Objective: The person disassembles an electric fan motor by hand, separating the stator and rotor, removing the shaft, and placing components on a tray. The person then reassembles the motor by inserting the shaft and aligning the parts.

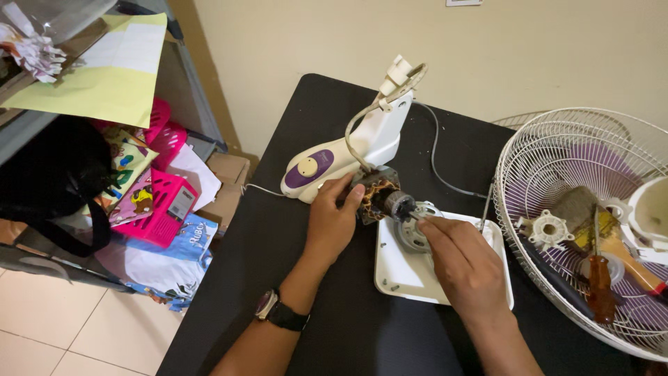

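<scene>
I am holding the fan motor (379, 197) with my left hand (332, 223); the fingers are wrapping around its side, where the copper windings are showing, so this hand is closed on the motor. The motor is sitting near the middle of the black desk (299, 278), just in front of the white and purple fan body (341, 161) and touching the top edge of the white cover plate (410, 278). My right hand (463, 261) is pinching narrowly at the motor shaft (403, 206). I think it is holding a thin tool or a small part there, but the fingertips are hiding it, so I cannot tell which.

To my right the fan grille (557, 139) is lying like a bowl, with a screwdriver (600, 285) and some loose parts inside it. A few small screws (391, 285) are lying on the cover plate.

What could go wrong: the motor is only being steadied by one hand, so if I am pushing too hard at the shaft it may tip or twist, and my thumb is pressing close to the thin copper wire, which could be scratched or broken. The grey cable (437, 160) is running behind the fan body, and pulling the motor could strain it. The small screws could roll off the plate if I am bumping it.
</scene>
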